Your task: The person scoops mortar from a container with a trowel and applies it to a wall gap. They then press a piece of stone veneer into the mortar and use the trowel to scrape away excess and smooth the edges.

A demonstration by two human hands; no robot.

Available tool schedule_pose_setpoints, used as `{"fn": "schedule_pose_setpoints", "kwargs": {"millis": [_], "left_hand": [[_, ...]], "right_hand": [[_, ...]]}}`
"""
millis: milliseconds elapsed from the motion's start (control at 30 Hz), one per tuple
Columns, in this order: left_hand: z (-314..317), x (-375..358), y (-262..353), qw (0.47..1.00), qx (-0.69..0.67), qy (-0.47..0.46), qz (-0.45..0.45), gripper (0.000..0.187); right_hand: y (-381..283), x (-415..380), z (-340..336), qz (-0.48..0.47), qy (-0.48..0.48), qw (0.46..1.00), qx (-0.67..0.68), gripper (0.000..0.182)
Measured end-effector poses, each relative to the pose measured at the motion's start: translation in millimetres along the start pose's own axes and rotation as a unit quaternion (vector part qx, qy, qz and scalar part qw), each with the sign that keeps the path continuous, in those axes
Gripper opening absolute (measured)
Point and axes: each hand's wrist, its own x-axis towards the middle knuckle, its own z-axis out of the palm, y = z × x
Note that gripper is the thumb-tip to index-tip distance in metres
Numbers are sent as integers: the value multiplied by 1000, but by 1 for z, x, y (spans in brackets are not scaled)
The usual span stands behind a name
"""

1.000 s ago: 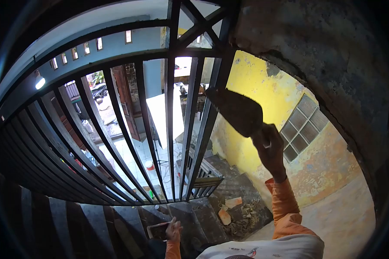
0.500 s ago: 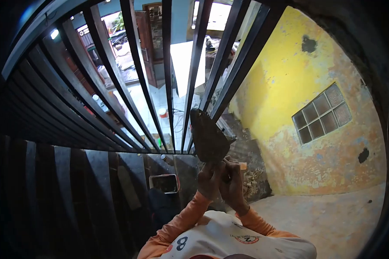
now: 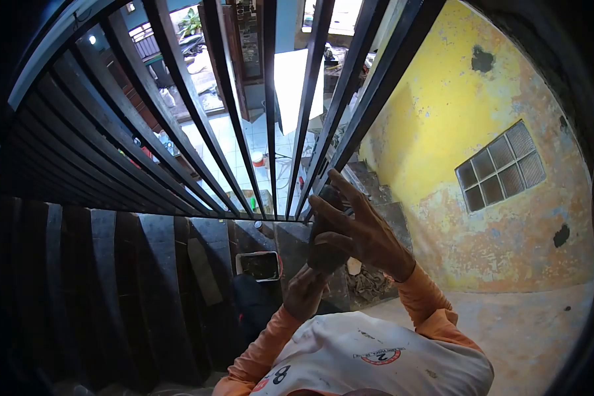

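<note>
My left hand [image 3: 305, 292] is closed round the lower end of a dark, tapering trowel [image 3: 320, 259]. The trowel points up and away from me, turned nearly edge-on, close to the foot of the railing in this view. My right hand [image 3: 369, 239] lies across its blade from the right, with the fingers spread apart and stretched toward the upper left. These fingers cover much of the blade, and the handle is hidden inside my left hand.
Dark metal railing bars [image 3: 224, 92] rise in front of me. Left of my hands, a tub [image 3: 259, 266] with dark contents and a narrow board [image 3: 204, 272] rest on the dark steps [image 3: 155, 264]. Rubble [image 3: 369, 284] lies right, below a peeling yellow wall [image 3: 435, 145].
My right hand has left the trowel's lower end and spread over its blade. The trowel has turned from broadside to nearly edge-on. My left hand has moved slightly lower and keeps its hold.
</note>
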Motion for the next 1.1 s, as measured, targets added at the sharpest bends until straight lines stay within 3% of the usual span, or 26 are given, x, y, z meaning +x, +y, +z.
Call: {"fn": "schedule_pose_setpoints", "kwargs": {"millis": [133, 200, 267, 500, 567, 600, 633, 700, 833, 967, 1033, 1100], "left_hand": [[-5, -15, 1, 998, 53, -14, 45, 26], [-10, -17, 1, 995, 83, -19, 56, 25], [-12, -17, 3, 976, 155, -23, 149, 22], [-14, -18, 0, 978, 139, -49, 147, 19], [-14, -15, -3, 978, 136, -54, 146, 17], [-15, -16, -7, 980, 144, -50, 129, 16], [-15, -19, -19, 981, 133, -51, 134, 16], [-18, -20, -43, 989, 126, -26, 77, 13], [-23, -18, -99, 989, 138, 7, 61, 11], [-29, -11, -144, 983, 165, 38, 74, 13], [-32, -11, -163, 986, 153, 41, 62, 15], [-34, -12, -184, 985, 159, 49, 45, 15]], "right_hand": [[4, -1, 4, -40, 11, 999, -4, 57], [6, -4, 3, -53, 41, 998, 11, 64], [5, -6, -2, -58, 43, 997, 5, 61], [11, -15, -1, 4, 128, 989, 68, 35], [24, -24, 2, 278, 118, 914, 272, 26], [42, -31, 13, 272, 151, 862, 401, 27], [50, -38, 16, 274, 151, 866, 390, 27], [60, -48, 20, 349, 186, 723, 567, 29], [86, -76, 28, 454, 184, 670, 557, 28], [80, -80, 22, 453, 171, 726, 488, 30], [64, -65, 9, 399, 96, 819, 402, 32], [51, -44, -10, 400, 52, 875, 267, 31]]}}
